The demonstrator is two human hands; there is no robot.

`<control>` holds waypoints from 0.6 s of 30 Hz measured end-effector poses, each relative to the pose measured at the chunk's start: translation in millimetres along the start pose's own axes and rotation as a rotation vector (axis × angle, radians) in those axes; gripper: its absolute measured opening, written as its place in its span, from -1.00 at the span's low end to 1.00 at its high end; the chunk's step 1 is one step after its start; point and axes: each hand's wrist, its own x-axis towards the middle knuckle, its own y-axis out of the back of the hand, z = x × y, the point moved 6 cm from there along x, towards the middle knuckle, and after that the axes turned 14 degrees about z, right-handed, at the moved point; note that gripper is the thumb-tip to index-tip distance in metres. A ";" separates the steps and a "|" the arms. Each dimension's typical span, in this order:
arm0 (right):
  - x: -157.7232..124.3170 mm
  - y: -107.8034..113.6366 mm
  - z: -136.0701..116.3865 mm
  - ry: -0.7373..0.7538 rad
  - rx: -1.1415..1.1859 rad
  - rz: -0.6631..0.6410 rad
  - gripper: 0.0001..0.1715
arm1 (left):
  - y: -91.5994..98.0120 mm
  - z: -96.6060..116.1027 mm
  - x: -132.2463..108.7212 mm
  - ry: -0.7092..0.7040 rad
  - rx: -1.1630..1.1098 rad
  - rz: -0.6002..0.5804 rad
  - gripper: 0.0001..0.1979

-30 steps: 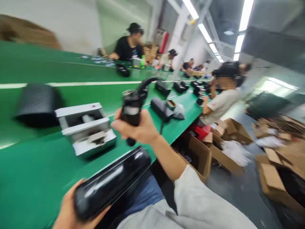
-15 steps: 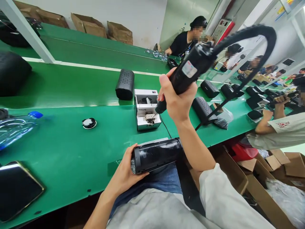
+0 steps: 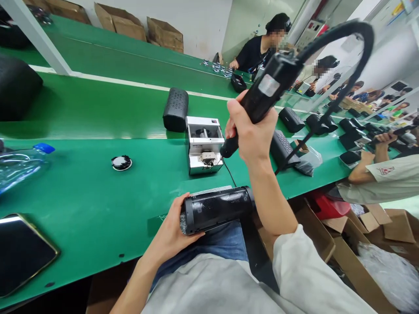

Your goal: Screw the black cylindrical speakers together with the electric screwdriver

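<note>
My right hand (image 3: 252, 128) is wrapped round a black electric screwdriver (image 3: 266, 89), which has a pale label and a thick cable looping off its top. The screwdriver's tip points down and left, at the front of a small white screw feeder (image 3: 203, 146); whether it touches cannot be made out. Near the table edge, my left hand (image 3: 175, 231) grips the left end of a black speaker housing (image 3: 219, 209), thumb and fingers around it. The housing lies on its side, its perforated, shiny face upward, partly over my lap.
On the green table (image 3: 98, 209) are a round black-and-white part (image 3: 121, 162), a phone (image 3: 24, 253), a plastic bottle (image 3: 22, 163) and a black speaker (image 3: 176, 109). More speakers (image 3: 291, 120) line the right. Cardboard boxes (image 3: 389, 224) stand below right. Co-workers (image 3: 258, 48) sit beyond.
My right hand and the screwdriver have shifted slightly right with the view, the tip staying by the feeder's front. My left hand still holds the housing in nearly the same spot.
</note>
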 end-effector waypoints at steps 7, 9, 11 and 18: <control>8.3 75.8 -55.8 0.009 -0.134 0.066 -0.71 | -2.1 -5.1 1.9 -0.008 0.013 0.001 0.01; 7.4 94.0 -70.9 0.032 -0.156 0.116 -0.73 | -2.4 -6.3 2.8 -0.012 0.017 0.005 0.00; 5.4 106.0 -80.1 0.048 -0.169 0.149 -0.75 | -2.0 -6.6 3.5 -0.016 0.022 0.010 -0.01; 3.6 118.5 -78.6 0.030 -0.146 0.158 -0.81 | 1.4 -5.5 4.0 -0.003 0.076 0.027 -0.02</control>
